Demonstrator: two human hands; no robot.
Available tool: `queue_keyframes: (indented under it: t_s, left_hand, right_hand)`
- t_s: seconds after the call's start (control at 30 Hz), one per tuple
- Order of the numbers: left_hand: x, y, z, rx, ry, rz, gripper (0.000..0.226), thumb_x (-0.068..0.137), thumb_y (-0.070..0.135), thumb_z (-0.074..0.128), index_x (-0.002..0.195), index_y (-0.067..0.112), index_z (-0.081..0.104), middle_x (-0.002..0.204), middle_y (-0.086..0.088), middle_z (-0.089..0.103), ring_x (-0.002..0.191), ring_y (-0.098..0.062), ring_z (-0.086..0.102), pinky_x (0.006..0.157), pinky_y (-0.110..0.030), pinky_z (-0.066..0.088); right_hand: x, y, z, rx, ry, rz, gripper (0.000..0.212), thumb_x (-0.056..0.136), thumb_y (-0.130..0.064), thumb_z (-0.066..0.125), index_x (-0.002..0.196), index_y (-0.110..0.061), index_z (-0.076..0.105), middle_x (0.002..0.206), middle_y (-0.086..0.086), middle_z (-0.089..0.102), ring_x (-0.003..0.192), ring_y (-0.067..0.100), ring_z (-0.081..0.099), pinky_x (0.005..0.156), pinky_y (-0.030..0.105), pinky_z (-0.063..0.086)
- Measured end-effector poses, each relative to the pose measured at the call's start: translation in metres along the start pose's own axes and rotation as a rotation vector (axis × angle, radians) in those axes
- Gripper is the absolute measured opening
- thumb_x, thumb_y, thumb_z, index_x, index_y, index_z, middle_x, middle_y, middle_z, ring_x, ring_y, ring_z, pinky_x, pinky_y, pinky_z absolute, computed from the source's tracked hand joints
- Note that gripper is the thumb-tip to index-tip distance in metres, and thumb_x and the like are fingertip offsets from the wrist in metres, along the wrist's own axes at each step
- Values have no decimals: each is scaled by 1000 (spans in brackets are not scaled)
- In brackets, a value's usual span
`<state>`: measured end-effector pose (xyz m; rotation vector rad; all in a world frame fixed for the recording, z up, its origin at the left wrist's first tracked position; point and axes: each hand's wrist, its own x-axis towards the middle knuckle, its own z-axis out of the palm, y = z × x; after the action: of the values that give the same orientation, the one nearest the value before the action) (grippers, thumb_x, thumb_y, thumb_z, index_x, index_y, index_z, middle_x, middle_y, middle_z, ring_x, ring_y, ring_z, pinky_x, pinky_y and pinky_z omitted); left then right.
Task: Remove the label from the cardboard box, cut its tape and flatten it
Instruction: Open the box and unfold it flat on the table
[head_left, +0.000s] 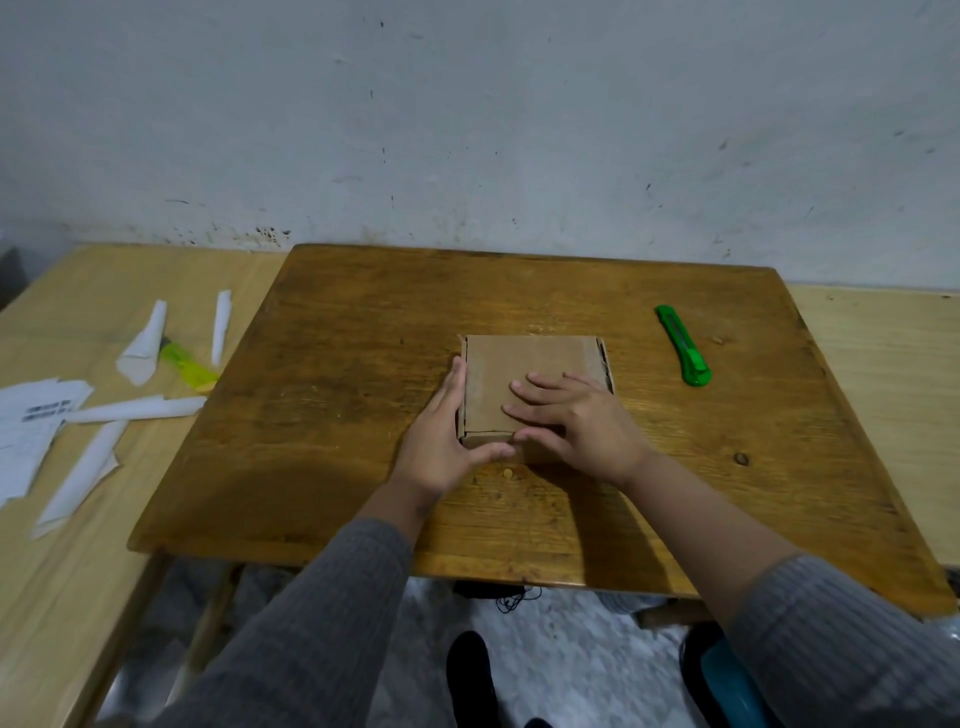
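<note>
1. The cardboard box (519, 379) sits mid-desk (322, 415), top face bare, no label I can spot on it.
2. Left hand (441, 436) hugs the left side, fingers straight, thumb along the near edge. Right hand (576, 421) lies flat on top, fingers spread, gripping nothing.
3. Looks like the flattening stage to me: press evenly with the palm and keep that left hand bracing so it doesn't skid.
4. Green utility knife (683, 345) lies well off to the right, untouched.

Dark wooden table (322, 332) stands against a scuffed, stained whitish wall (467, 114). Paler wooden tables flank it, left (62, 561) and right (883, 415). Pale floor (561, 649) beneath.
</note>
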<state>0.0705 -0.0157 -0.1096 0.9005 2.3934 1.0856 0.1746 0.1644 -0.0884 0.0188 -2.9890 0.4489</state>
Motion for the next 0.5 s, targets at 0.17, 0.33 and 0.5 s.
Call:
queue_keyframes:
  t_s: [0.17,0.33,0.5]
  left_hand:
    - [-1,-1,-1,-11,3,-6,124,65,51,84,156,32,1,162,15,9,145,-5,17,115,-29,23]
    - [-1,-1,-2,-17,-15,-8,125,66,51,83,155,33,-2,162,15,9,145,-7,18,115,-31,26]
    - [0,-2,-3,8,-18,0,126,65,54,83,154,34,-4,162,14,10,144,-8,21,115,-35,30]
  right_hand:
    - [-1,-2,-1,-53,1,-29,50,89,-55,34,125,-31,58,135,-7,55,131,17,47,105,46,41]
    - [0,-6,-9,-93,33,-64,47,92,-50,33,124,-29,60,130,-4,59,124,20,54,100,44,47]
    - [5,-11,-26,-64,132,-101,42,92,-47,37,120,-29,63,121,-6,66,114,15,61,92,35,53]
